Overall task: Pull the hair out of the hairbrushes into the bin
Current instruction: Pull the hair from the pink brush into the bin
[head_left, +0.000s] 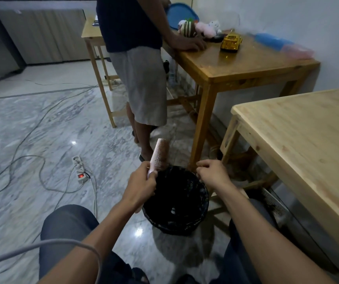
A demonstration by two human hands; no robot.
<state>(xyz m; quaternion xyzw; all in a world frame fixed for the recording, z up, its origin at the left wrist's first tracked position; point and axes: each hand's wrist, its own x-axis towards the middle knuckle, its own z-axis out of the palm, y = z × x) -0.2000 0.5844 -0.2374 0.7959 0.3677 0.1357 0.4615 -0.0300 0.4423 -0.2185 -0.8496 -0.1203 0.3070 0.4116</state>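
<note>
Gripping the pink hairbrush (159, 154) by its handle, the left hand (141, 186) tilts the bristled head up over the far rim of the black-lined bin (202, 201) on the floor between the person's knees, presumably so loosened hair falls straight in. The right hand (212, 173) hovers over the bin's right rim with fingers curled and pinched together, apart from the brush. Whether it holds any strands is too fine to make out, and the bin's dark interior hides its contents.
</note>
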